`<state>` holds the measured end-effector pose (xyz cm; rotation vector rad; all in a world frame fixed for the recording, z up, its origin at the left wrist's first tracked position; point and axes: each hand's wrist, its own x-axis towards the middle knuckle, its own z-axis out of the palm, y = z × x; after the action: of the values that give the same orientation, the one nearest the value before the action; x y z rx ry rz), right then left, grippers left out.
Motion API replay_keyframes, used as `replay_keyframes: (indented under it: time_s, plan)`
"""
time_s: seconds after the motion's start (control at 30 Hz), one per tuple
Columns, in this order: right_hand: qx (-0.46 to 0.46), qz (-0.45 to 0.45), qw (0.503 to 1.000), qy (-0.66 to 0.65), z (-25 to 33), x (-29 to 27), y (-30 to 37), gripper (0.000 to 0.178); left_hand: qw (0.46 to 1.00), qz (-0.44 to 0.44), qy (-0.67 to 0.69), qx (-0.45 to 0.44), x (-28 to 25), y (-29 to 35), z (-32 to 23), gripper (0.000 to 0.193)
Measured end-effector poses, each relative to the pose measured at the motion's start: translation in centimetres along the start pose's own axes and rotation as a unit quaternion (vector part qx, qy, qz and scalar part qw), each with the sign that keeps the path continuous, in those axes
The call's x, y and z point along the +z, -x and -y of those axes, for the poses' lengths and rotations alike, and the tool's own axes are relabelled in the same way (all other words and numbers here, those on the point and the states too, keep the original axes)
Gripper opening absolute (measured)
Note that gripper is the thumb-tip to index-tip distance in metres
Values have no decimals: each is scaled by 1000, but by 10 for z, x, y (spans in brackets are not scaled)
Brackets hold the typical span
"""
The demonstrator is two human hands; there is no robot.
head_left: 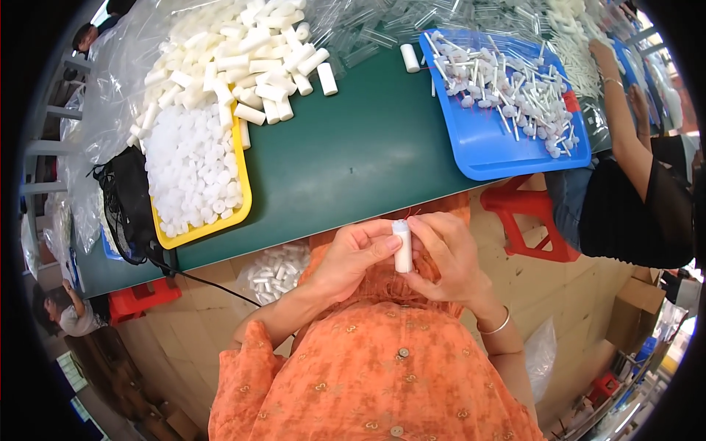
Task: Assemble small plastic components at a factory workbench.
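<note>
In front of my body I hold a small white cylinder upright, with a pale bluish translucent cap at its top end. My left hand grips its left side, the thumb pressed near the top. My right hand is closed around the other side, its fingertips at the cap and its thumb near the bottom end. A thin dark reddish strand shows beside the cap. On the table ahead, a blue tray holds several white sticks with translucent round heads. To the left, a yellow tray is heaped with small white translucent caps.
White foam-like cylinders lie piled on the green table, behind the yellow tray. Clear tubes are strewn at the back. A black bag hangs at the left edge. Another person's arm reaches in at right, near a red stool.
</note>
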<state>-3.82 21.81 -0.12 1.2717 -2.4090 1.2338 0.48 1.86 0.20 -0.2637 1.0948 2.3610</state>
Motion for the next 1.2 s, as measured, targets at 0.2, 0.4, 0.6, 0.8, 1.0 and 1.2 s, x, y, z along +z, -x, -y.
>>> replay_keyframes:
  time_s: [0.2,0.4,0.6,0.8,1.0,1.2]
  plan:
    - [-4,-38,997,-70,-5,12,-6,67,1000,5,5,-27,-2,1,3,32]
    - [35,-42,994,-95,2,13,-4,67,1000,-8,-23,-20,2,0,1,25]
    - [78,-23,987,-141,11,25,-11,69,998,-44,37,-23,-2,11,3,24]
    - [59,-55,996,39,-43,-36,-52,14,956,-147,-210,-140,-91,93,-15,31]
    - [105,-105,948,283,-119,-55,-107,17,608,-188,-738,-224,-157,145,13,48]
    - [88,-63,938,330,-125,-44,-125,29,761,109,-635,-73,-73,85,-77,30]
